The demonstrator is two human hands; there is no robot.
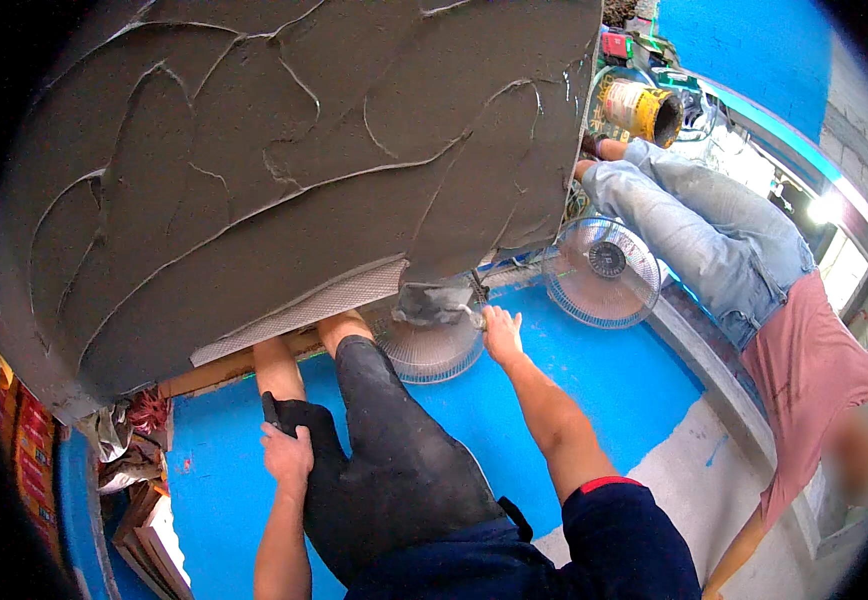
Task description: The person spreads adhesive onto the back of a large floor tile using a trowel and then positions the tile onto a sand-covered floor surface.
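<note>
A broad dark grey layer of wet mortar (284, 170) fills the upper left of the view, marked with curved ridges. Along its lower edge runs a bare strip of pale mesh (304, 310). My right hand (501, 335) is closed round the handle of a trowel (434, 304). The trowel's grey-smeared blade lies near the lower right edge of the mortar; I cannot tell whether it touches. My left hand (288, 452) is low beside my left knee, its fingers curled against dark material. Whether that is my black shorts (384, 460) or a separate object is unclear.
One round fan (606, 262) stands right of my right hand; another fan (424, 352) is partly behind the trowel. A co-worker in jeans (694, 220) is at the right. Behind lies a yellow bucket (642, 110). Stacked boxes (32, 460) stand far left; the floor (594, 370) is blue.
</note>
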